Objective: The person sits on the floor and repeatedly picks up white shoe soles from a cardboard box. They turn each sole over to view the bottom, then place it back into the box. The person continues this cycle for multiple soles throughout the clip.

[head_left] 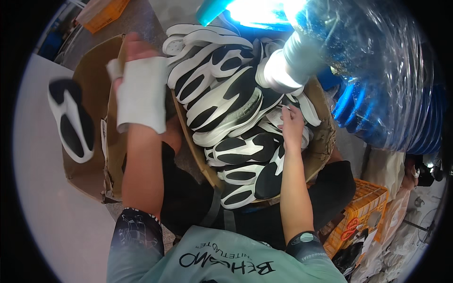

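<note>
Pile of soles (226, 101): we see thick white shoe soles with glossy-looking black patches, heaped at overlapping angles in the middle box; most show their undersides, where white bands curve between long black ovals.
Far end of the pile: the soles here turn their pale edges to us, and one shows a patch of small holes.
Near end of the pile: several soles lie roughly crosswise, their rounded white tips pointing left.
Single sole (71, 120): it shows at the left, over the left box, black at its far end, with a white stem running down to a white rim around a black oval; it is blurred, and we cannot tell whether it rests on the cardboard or is in the air.
Left hand (143, 85): it is above the left box's right side, apart from the single sole, wearing a white cover (144, 106) over palm and wrist; its fingers are blurred, so we cannot tell whether they are apart or together.
Right hand (292, 123): it reaches into the right part of the pile, curled fingertips at a pale sole; we cannot tell whether they clamp it.
Middle box (191, 139): brown cardboard, between our knees.
Left box (89, 181): brown cardboard too, just beside our left forearm.
Lamp (283, 70): white and glaring, over the pile's far right.
</note>
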`<control>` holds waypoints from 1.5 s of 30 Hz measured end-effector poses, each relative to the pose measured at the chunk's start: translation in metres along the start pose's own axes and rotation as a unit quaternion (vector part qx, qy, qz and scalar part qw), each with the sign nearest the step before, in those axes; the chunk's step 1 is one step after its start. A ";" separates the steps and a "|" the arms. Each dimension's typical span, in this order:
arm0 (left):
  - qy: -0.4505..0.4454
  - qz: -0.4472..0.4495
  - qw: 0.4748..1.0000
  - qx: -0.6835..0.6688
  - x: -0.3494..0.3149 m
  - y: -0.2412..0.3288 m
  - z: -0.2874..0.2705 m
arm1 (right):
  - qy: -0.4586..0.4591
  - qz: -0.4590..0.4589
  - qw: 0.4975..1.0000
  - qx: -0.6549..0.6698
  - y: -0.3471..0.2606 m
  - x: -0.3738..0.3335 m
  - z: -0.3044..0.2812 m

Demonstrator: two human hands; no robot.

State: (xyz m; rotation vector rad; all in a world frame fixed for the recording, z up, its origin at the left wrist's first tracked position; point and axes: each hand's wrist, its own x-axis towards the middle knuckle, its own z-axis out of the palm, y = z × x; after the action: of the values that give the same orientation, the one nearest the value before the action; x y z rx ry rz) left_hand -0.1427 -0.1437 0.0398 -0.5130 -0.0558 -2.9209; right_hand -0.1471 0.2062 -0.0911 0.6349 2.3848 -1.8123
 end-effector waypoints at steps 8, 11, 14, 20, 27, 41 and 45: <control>0.090 -0.346 0.817 0.452 -0.033 -0.102 -0.077 | 0.046 -0.089 0.995 0.025 0.012 0.023 0.029; 0.064 -0.384 0.754 0.529 -0.054 -0.131 -0.066 | 0.035 -0.092 0.989 0.114 -0.021 -0.016 -0.024; 0.173 -0.372 0.838 0.360 -0.078 -0.167 -0.054 | -0.083 -0.174 0.979 -0.068 -0.054 -0.067 -0.038; 0.336 -0.363 0.869 0.029 -0.090 -0.157 -0.055 | -0.083 -0.450 0.867 -0.199 -0.063 -0.132 -0.036; 0.274 -0.317 0.882 -0.214 -0.053 -0.144 -0.021 | -0.231 -0.097 0.955 0.156 -0.049 -0.161 -0.086; 0.013 -0.271 0.961 0.046 -0.064 -0.166 -0.004 | -0.161 -0.104 0.968 0.160 -0.066 -0.167 -0.130; -0.027 -0.250 0.968 -0.018 -0.058 -0.173 -0.005 | -0.155 -0.107 0.967 0.172 -0.062 -0.167 -0.128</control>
State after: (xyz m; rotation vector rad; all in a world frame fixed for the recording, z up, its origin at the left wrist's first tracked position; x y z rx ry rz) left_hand -0.1218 0.0358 0.0138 -0.6682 -0.1604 -3.4035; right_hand 0.0056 0.2667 0.0540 0.0974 2.0177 -2.2456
